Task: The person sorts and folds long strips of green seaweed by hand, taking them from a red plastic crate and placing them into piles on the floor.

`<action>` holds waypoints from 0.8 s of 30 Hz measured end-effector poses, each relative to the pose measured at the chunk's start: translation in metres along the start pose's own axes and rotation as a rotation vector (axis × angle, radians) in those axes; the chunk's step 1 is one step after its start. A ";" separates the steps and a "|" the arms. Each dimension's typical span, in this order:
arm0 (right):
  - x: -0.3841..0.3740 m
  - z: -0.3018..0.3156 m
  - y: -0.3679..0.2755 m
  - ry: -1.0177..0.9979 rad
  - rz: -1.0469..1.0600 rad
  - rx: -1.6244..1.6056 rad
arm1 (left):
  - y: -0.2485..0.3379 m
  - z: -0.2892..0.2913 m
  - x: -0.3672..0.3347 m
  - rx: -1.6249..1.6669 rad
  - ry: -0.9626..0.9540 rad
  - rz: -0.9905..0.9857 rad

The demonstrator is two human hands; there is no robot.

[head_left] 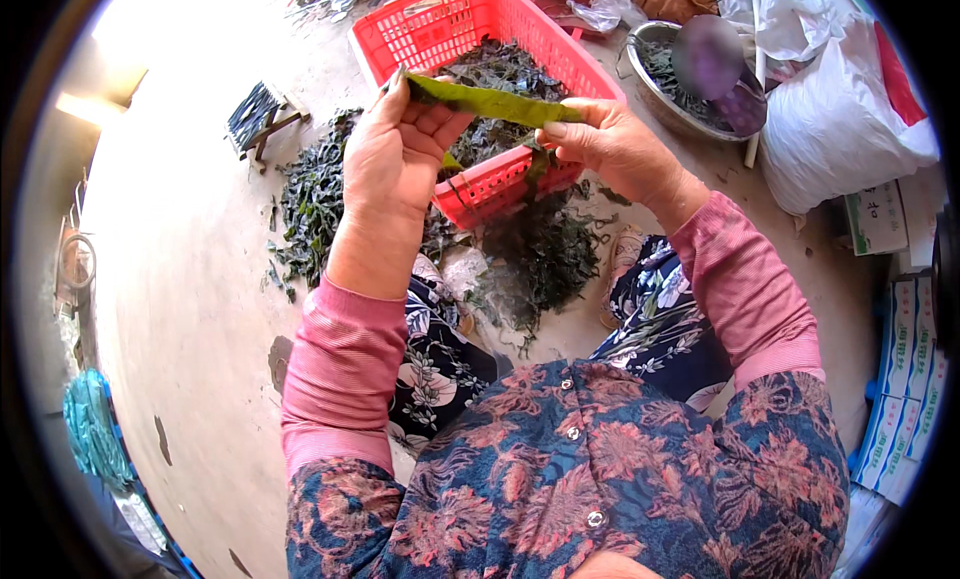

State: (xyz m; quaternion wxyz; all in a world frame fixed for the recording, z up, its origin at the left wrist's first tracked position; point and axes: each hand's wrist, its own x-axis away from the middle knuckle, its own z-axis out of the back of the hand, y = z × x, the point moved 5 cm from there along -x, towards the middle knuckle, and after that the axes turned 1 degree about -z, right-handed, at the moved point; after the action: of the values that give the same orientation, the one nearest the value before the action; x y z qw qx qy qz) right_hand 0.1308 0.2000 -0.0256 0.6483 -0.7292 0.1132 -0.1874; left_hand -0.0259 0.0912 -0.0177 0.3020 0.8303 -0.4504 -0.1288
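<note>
A long green strip of seaweed [490, 101] is stretched between my two hands, above a red plastic crate. My left hand [405, 149] grips its left end between thumb and fingers, palm turned up. My right hand [625, 154] pinches the other end, with the thumb on top. A darker piece of seaweed hangs below the right fingers. The red crate [590, 64] has slotted sides and holds dark, shredded-looking seaweed [510, 67]. More dark seaweed lies in a heap [540, 259] between my feet and in a wider pile [315, 189] left of the crate.
A small stool [262, 119] stands beyond the left pile. At the back right is a metal basin [660, 84] with dark seaweed, near a large white sack [840, 129]. Stacked boxes [905, 379] line the right side. A teal bundle [95, 424] lies at far left.
</note>
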 end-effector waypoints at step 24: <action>-0.002 -0.018 -0.027 0.090 0.316 0.314 | -0.029 -0.040 0.035 -0.787 -0.402 0.324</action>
State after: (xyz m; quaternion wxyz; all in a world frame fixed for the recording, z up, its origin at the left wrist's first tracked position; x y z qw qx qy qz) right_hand 0.1196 0.1876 0.0025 0.7695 -0.5834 0.2244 -0.1313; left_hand 0.0326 0.0901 -0.0021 0.5169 0.5304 -0.5405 -0.3992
